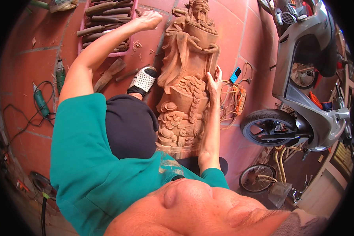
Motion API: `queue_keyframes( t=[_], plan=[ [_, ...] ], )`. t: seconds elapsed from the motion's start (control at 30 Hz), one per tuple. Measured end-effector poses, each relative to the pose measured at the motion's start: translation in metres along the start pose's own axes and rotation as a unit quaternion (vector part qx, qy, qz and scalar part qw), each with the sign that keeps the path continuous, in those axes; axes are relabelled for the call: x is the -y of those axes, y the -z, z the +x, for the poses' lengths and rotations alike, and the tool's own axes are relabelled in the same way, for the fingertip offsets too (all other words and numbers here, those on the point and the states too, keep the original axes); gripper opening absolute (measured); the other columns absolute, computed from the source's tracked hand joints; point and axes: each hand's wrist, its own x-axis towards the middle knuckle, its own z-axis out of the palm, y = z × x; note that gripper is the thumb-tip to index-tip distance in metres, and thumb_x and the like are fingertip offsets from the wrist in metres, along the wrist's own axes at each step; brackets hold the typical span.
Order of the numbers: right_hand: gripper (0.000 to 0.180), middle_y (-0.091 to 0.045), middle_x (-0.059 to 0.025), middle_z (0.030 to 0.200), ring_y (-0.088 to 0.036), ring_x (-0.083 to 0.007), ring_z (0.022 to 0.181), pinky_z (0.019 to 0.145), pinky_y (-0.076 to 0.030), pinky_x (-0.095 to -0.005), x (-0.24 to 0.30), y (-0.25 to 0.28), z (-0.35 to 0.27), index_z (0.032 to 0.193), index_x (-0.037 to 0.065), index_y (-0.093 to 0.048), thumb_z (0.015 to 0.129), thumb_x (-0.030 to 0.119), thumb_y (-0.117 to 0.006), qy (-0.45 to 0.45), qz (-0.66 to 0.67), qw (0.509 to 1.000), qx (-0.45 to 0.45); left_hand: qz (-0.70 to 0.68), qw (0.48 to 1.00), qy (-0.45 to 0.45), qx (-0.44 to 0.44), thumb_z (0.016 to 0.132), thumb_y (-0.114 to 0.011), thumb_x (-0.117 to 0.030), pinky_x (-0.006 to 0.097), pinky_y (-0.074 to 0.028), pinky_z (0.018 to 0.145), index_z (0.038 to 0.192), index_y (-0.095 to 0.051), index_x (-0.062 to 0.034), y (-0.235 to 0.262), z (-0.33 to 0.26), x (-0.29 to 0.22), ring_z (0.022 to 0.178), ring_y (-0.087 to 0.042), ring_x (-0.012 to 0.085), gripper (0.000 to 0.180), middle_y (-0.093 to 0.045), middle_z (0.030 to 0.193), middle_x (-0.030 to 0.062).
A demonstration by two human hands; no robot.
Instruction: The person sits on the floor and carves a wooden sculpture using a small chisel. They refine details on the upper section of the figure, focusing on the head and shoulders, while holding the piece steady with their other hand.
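A carved wooden statue (192,67) of a bearded figure lies on its back before me, its head at the far end. Heaps of coins and rounded pieces are cut into its lower half. My right hand (215,82) rests against the statue's right side, fingers stretched and apart. My left hand (148,19) is closed, held out beside the statue's upper left, near a pink basket (134,33). A small dark end shows by its fist; what the fingers hold is hidden. Many wooden-handled carving tools (106,19) fill the basket.
A wooden mallet (109,74) lies near my shoe (143,80). Green power tools (41,101) with cords lie at left. On the right are a phone (235,74), an orange extension cord (240,100), a grey motorbike (291,78) and a bicycle (259,177). Wood chips (137,46) dot the tiles.
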Motion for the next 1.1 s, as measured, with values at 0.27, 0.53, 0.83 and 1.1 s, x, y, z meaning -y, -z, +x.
queue_keyframes(
  t=[0.27, 0.53, 0.83, 1.1],
  plan=[
    [0.061, -0.045, -0.0189, 0.141, -0.045, -0.0265, 0.13, 0.109, -0.036, -0.0367, 0.0, 0.0, 0.003, 0.141, -0.002, -0.039, 0.087, 0.006, -0.065, 0.011, -0.017, 1.0, 0.0, -0.287, 0.954, 0.01, -0.09, 0.077, -0.052, -0.002, 0.045, -0.055, 0.075, 0.091, -0.074, -0.0116, -0.028, 0.011, -0.026, 0.087, -0.069, 0.0339, 0.027, -0.072, 0.088, 0.0133],
    [0.062, -0.045, -0.0186, 0.142, -0.045, -0.0262, 0.131, 0.11, -0.036, -0.0366, 0.001, 0.001, 0.002, 0.141, -0.002, -0.038, 0.087, 0.006, -0.065, -0.007, -0.029, 1.0, -0.006, -0.165, 0.984, 0.036, -0.054, 0.082, -0.067, -0.012, 0.043, -0.052, 0.069, 0.089, -0.071, -0.0084, -0.04, -0.024, 0.003, 0.078, -0.068, 0.033, 0.01, -0.069, 0.079, 0.0144],
    [0.06, -0.051, -0.0144, 0.135, -0.053, -0.0213, 0.12, 0.102, -0.042, -0.0334, -0.009, 0.0, 0.006, 0.142, 0.0, -0.037, 0.088, 0.004, -0.064, 0.032, -0.04, 0.999, -0.008, -0.286, 0.936, -0.02, -0.205, 0.084, -0.067, -0.011, 0.041, -0.051, 0.067, 0.085, -0.066, -0.0063, -0.043, -0.021, -0.042, 0.075, -0.063, 0.0318, 0.005, -0.064, 0.076, 0.0111],
    [0.06, -0.053, -0.013, 0.133, -0.056, -0.0183, 0.114, 0.097, -0.046, -0.0316, -0.005, 0.002, 0.002, 0.143, 0.0, -0.036, 0.089, 0.005, -0.064, 0.022, -0.049, 0.998, -0.013, -0.217, 0.962, 0.043, -0.158, 0.085, -0.061, -0.013, 0.044, -0.053, 0.075, 0.091, -0.071, -0.0103, -0.043, -0.04, -0.021, 0.087, -0.066, 0.0304, 0.011, -0.068, 0.087, 0.013]
  ],
)
